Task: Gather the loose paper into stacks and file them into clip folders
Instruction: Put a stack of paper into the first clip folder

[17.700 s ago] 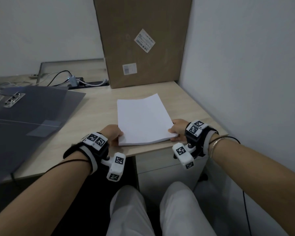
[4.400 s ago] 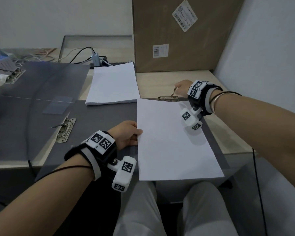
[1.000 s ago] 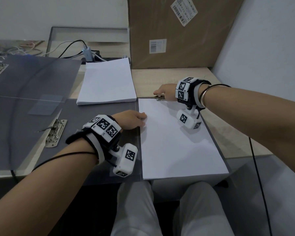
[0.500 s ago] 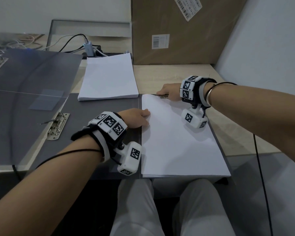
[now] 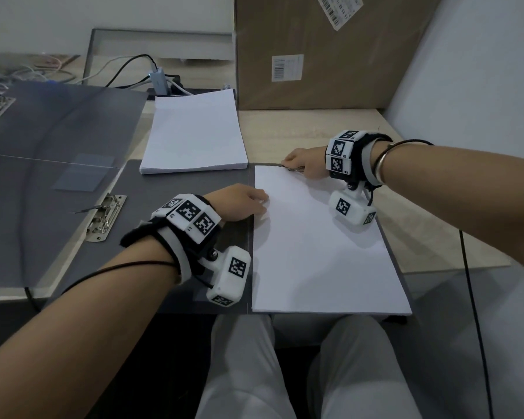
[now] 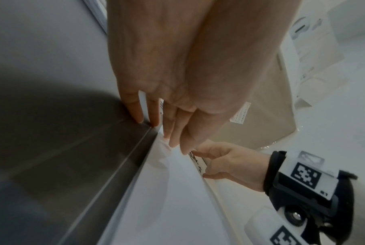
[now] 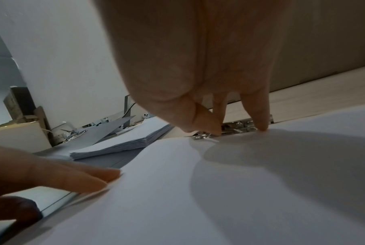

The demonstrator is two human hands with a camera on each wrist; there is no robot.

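A white paper stack (image 5: 321,243) lies on the right half of an open grey clip folder (image 5: 188,189), which reaches over the desk's front edge. My left hand (image 5: 245,204) presses straight fingers (image 6: 173,140) on the stack's left edge (image 7: 198,199). At the stack's top edge my right hand (image 5: 303,164) curls over the folder's metal clip (image 5: 294,169). Thumb and fingers pinch the clip (image 7: 238,126), also seen in the left wrist view (image 6: 195,159). A second paper stack (image 5: 194,131) lies behind the folder.
Another open grey folder (image 5: 43,164) with its own metal clip (image 5: 106,217) covers the desk's left side. A large cardboard box (image 5: 315,55) leans against the back wall. Cables and a charger (image 5: 158,80) sit behind the second stack. A white wall closes the right side.
Over the last second my left fingers have slid a little further onto the paper's left edge. My right hand stays at the clip, lowered against the stack's top edge.
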